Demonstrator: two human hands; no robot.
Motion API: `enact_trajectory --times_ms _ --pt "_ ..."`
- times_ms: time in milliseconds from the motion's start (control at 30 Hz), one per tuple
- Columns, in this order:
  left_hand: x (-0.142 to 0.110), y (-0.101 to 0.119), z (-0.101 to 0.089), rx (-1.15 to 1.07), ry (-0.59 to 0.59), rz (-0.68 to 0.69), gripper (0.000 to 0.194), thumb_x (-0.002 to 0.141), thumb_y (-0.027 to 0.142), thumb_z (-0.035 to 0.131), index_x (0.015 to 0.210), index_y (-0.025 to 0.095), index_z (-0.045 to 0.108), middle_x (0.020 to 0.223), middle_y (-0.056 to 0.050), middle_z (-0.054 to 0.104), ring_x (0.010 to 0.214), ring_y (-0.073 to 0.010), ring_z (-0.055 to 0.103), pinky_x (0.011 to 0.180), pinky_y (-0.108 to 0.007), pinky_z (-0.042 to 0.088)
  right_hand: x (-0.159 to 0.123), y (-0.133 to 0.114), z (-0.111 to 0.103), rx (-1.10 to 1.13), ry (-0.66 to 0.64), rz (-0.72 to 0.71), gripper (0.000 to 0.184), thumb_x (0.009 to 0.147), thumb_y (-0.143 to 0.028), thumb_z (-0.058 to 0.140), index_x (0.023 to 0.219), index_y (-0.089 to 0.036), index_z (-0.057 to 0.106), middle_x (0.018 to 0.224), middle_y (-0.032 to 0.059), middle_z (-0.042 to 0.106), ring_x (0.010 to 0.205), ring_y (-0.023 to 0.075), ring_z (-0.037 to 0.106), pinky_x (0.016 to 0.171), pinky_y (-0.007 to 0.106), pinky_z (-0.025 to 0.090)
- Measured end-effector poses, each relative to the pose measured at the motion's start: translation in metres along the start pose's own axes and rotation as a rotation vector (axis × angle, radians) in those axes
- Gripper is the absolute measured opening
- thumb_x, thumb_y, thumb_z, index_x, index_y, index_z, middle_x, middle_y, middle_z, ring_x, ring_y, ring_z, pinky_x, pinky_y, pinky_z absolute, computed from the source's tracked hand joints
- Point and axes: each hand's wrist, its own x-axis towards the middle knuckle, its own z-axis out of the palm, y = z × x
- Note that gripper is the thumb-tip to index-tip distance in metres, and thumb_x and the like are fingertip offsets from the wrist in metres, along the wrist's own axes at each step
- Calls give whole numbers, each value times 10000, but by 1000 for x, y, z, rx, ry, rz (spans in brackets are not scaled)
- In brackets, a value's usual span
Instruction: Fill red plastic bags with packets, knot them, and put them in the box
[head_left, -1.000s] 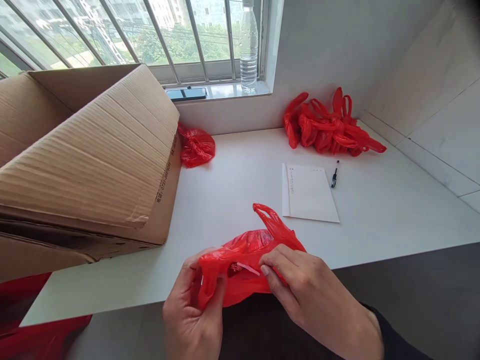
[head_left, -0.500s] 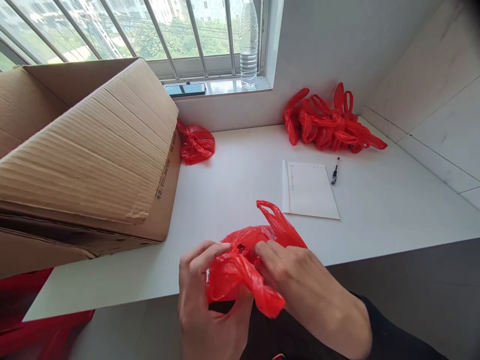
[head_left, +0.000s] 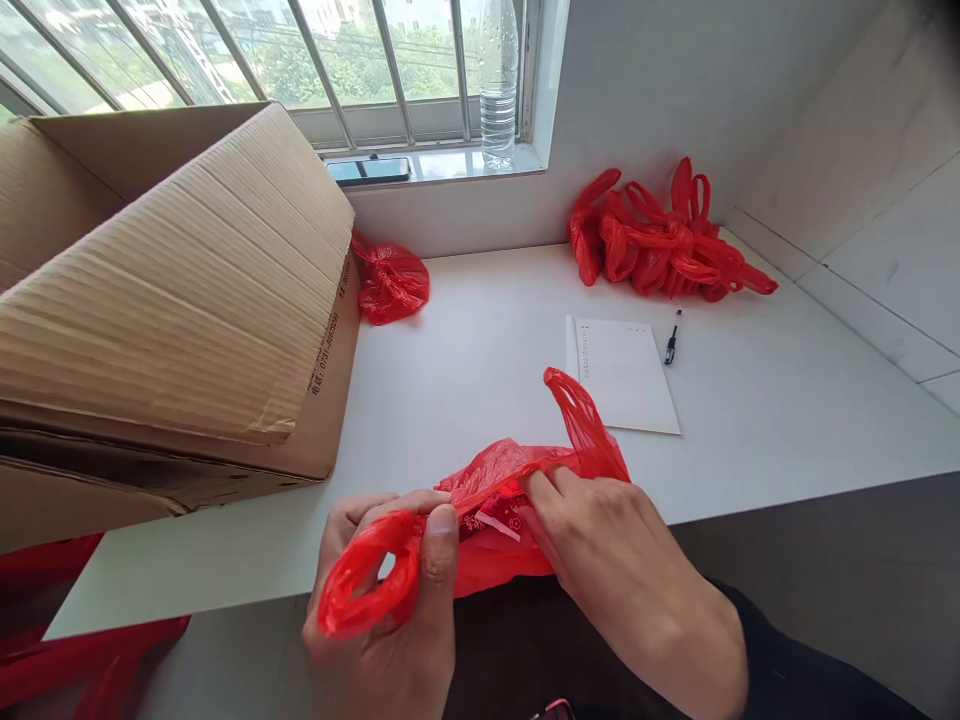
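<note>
Between my hands at the table's front edge is a thin red plastic bag (head_left: 495, 470), its mouth pulled partly open. My left hand (head_left: 397, 600) is closed on the bag's left side, thumb pressed on top, with one handle loop curling out toward me. My right hand (head_left: 600, 540) grips the rim on the right side, fingers curled over it. The other handle stands up beyond the right fingers. Inside the mouth show dark red, patterned contents (head_left: 499, 520) with a pale strip; their kind I cannot make out.
A large open cardboard box (head_left: 225, 290) stands on the left of the white table (head_left: 450, 370). Beside it sits a tied red bag (head_left: 394, 285). More red bags (head_left: 667, 235) lie back right, behind a notebook (head_left: 630, 375) and a pen (head_left: 672, 340). A bottle (head_left: 498, 100) and phone (head_left: 367, 170) rest on the sill.
My left hand has moved left and now pinches the bag's left side and handle. The bag's mouth is stretched wider, showing its contents. The right handle has shifted right and up.
</note>
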Motion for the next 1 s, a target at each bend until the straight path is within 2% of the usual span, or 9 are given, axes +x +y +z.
enact_trajectory --times_ms 100,267,333,433,533,667,767,833,1000 --pt "3 3 -6 101 6 -15 158 953 425 668 917 290 741 939 10 679 872 -190 657 817 -285 494 5 -5 9 42 -69 -55 379 717 116 531 873 -224 590 682 -11 661 468 172 586 432 327 215" --pt "6 -1 -12 -32 -161 -143 274 895 511 697 1009 285 800 1067 -38 783 1003 -272 743 849 -322 615 23 -9 30 82 -205 -80 224 817 -14 622 708 -210 607 583 34 661 506 242 649 410 340 241" --pt "5 -4 -12 -75 -129 -224 318 885 535 710 1054 277 788 1068 -37 786 972 -259 754 811 -300 632 26 -8 35 54 -188 -75 228 824 -26 614 691 -211 605 566 36 641 484 232 626 406 334 269" --pt "3 -6 -13 -116 -45 -292 354 856 557 744 1073 279 774 1107 -23 774 923 -221 746 710 -229 620 25 -5 37 5 -197 -103 280 721 51 569 638 -217 579 536 36 604 444 225 581 382 341 265" --pt "5 -8 -16 -149 -26 -345 398 828 571 766 1105 285 774 1154 -23 766 957 -225 746 697 -216 616 22 2 31 -53 -179 -88 324 657 91 502 648 -222 583 536 34 599 432 214 561 374 348 247" --pt "7 -11 -19 -212 -82 -353 458 796 525 801 1184 283 770 1153 -44 783 1049 -295 753 801 -316 659 20 9 24 -96 -59 -18 316 778 52 466 776 -222 625 578 22 626 415 205 547 373 360 254" --pt "7 -13 -18 -230 -104 -366 504 763 479 833 1227 298 756 1165 -38 789 1065 -314 755 776 -331 669 19 12 23 -78 -29 -20 318 821 41 454 838 -219 637 598 15 641 446 217 586 392 368 289" --pt "6 -14 -18 -259 -102 -362 536 777 470 825 1272 288 734 1138 -48 795 1026 -311 764 739 -336 666 16 12 23 -84 -76 -44 350 788 72 450 840 -217 640 618 18 658 481 222 617 410 371 303" --pt "2 -17 -16 -341 -109 -365 567 818 474 803 1320 231 700 1071 -80 798 922 -276 766 767 -349 644 3 5 23 -137 -339 -94 351 691 109 505 794 -191 653 602 41 670 489 252 645 388 365 239"
